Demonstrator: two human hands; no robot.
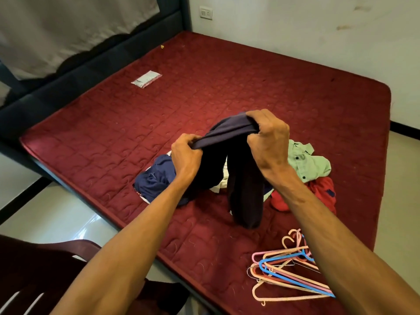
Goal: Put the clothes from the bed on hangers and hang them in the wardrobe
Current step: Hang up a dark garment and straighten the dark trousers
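Observation:
Both my hands hold up a dark navy garment [241, 178] above the red mattress [204, 92]. My left hand [185, 155] grips one end of its bunched top edge, and my right hand [268, 138] grips the other end. The cloth hangs down in two dark folds whose bottom touches the mattress. Behind it lies a pile of clothes: a blue piece [154, 180] on the left, a pale green shirt [306, 162] and a red piece [322, 194] on the right. Several plastic hangers [286, 271] in pink, blue and beige lie on the mattress's near right corner. No wardrobe is in view.
A small clear packet [146, 78] lies on the far side of the mattress. A dark headboard [68, 78] runs along the bed's left. A dark red chair [45, 269] stands at the lower left on the pale tiled floor [68, 219]. White walls [318, 30] close the far side.

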